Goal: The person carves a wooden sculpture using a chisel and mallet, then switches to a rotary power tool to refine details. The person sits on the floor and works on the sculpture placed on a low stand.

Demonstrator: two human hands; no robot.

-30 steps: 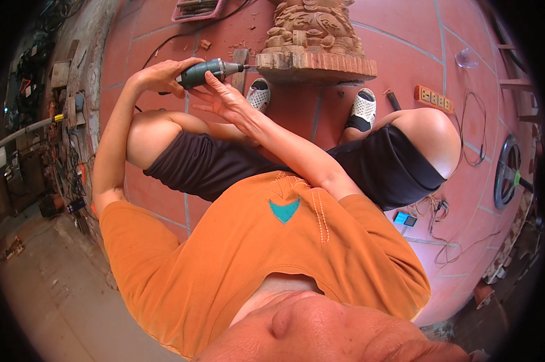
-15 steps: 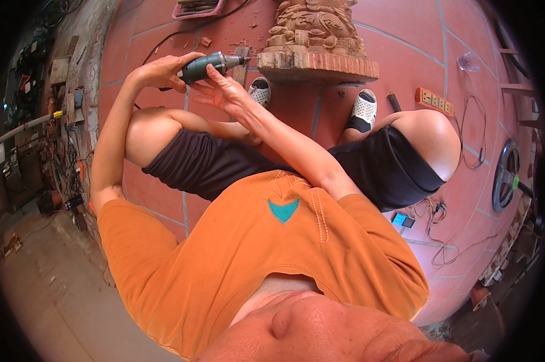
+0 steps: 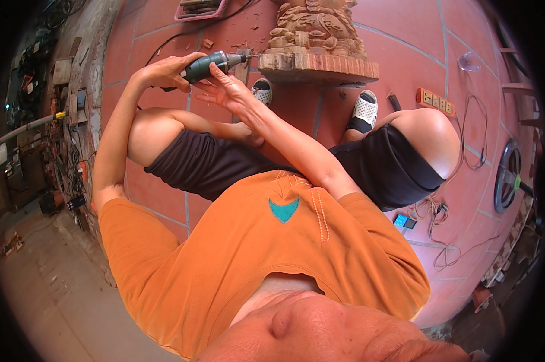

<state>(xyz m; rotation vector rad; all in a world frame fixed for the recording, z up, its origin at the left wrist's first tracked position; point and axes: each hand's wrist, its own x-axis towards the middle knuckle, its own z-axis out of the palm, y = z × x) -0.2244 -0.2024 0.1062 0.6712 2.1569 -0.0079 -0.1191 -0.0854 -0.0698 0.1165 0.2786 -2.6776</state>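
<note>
A green die grinder [image 3: 205,68] with a silver nose lies level in front of me, its thin bit pointing right. My left hand [image 3: 171,71] wraps round the rear end of its body. Under the front half is my right hand [image 3: 225,92], thumb up against the body and fingers stretched beneath it. A carved wooden piece [image 3: 314,37] stands on a thick base [image 3: 320,69] just to the right. The bit reaches the base's left upper edge; whether it touches the wood I cannot tell.
A pink basket [image 3: 177,13] of tools sits at the far left, among wood chips. Rightward lie an orange power strip [image 3: 435,101], a phone [image 3: 405,221], loose cords [image 3: 429,211], a clear plastic item [image 3: 469,61] and a dark wheel-like ring [image 3: 500,175]. A cable trails behind the grinder.
The die grinder has shifted slightly right and up with both hands, its bit now a little closer over the base's edge. The carving has stayed put.
</note>
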